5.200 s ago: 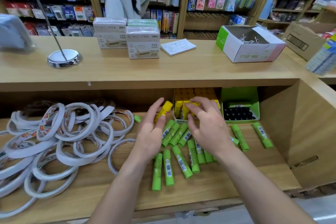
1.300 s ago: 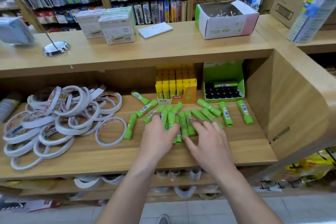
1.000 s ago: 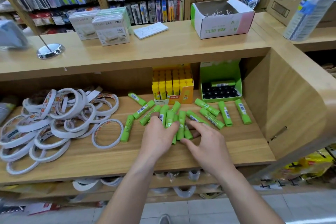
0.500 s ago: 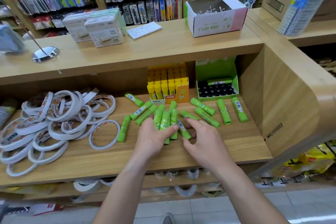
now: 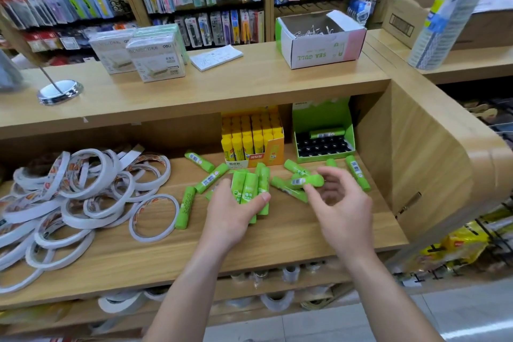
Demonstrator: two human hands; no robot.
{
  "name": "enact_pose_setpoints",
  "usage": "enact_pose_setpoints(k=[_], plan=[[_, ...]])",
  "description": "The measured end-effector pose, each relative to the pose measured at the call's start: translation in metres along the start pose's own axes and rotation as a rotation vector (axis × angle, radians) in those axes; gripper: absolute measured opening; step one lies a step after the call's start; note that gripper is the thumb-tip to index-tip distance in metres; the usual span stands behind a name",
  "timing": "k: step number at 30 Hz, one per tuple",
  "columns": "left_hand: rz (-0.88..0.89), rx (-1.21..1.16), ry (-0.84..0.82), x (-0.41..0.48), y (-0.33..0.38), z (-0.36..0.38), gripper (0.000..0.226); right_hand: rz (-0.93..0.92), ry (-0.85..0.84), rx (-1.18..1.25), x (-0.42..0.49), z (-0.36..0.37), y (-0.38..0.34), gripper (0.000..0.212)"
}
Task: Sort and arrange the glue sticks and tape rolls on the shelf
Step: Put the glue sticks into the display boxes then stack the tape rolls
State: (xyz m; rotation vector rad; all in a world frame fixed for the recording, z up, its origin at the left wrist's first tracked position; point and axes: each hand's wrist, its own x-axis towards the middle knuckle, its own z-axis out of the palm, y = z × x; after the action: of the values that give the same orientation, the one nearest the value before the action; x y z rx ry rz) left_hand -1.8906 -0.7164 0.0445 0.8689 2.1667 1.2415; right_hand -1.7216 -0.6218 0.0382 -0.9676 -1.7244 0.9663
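Several green glue sticks [image 5: 206, 183] lie loose on the middle wooden shelf [image 5: 277, 239]. My left hand [image 5: 233, 209] grips a bundle of green glue sticks [image 5: 249, 189], thumb across them. My right hand [image 5: 338, 203] pinches one green glue stick [image 5: 308, 181] at its fingertips, lifted just above the shelf. Behind stand a yellow box of yellow glue sticks [image 5: 251, 141] and a green box [image 5: 323, 136] showing black caps with one green stick on top. A heap of white tape rolls [image 5: 83, 191] covers the shelf's left part.
The shelf's right wall [image 5: 388, 169] stands close to my right hand. On the counter above are white boxes [image 5: 155, 55], a notepad [image 5: 216, 57], an open carton of clips [image 5: 319, 39] and a chrome stand base [image 5: 59, 90]. More tape rolls [image 5: 277, 300] sit on the lower shelf.
My left hand has closed round a bundle of green sticks that both hands were raking together. My right hand has moved right and picked up a single green stick.
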Motion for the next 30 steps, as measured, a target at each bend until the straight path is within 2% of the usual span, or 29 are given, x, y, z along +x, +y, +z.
enact_pose_setpoints(k=[3, 4, 7, 8, 15, 19, 23, 30], plan=[[0.05, 0.02, -0.029, 0.011, 0.008, 0.009, 0.035, -0.035, 0.093, -0.042, 0.027, -0.007, 0.004, 0.033], [0.068, 0.023, -0.04, 0.015, 0.012, 0.012, 0.041, -0.048, 0.123, -0.061, 0.038, -0.007, 0.006, 0.032], [0.089, 0.021, -0.043, 0.028, 0.02, 0.02, 0.079, -0.093, 0.158, -0.147, 0.07, -0.006, 0.011, 0.029], [0.094, 0.003, -0.037, 0.033, 0.021, 0.023, 0.083, -0.099, 0.149, -0.175, 0.08, -0.004, 0.012, 0.029], [0.083, -0.091, 0.065, 0.045, 0.008, 0.031, 0.072, -0.129, 0.023, -0.226, 0.121, 0.028, 0.028, 0.027], [0.101, -0.173, 0.061, 0.042, 0.007, 0.031, 0.071, -0.127, -0.006, -0.321, 0.124, 0.039, 0.031, 0.023], [0.112, -0.17, 0.075, 0.042, 0.003, 0.033, 0.058, -0.193, 0.002, -0.372, 0.121, 0.042, 0.036, 0.025], [0.133, -0.178, 0.105, 0.045, 0.0, 0.034, 0.058, -0.355, 0.076, -0.405, 0.12, 0.049, 0.042, 0.019]])
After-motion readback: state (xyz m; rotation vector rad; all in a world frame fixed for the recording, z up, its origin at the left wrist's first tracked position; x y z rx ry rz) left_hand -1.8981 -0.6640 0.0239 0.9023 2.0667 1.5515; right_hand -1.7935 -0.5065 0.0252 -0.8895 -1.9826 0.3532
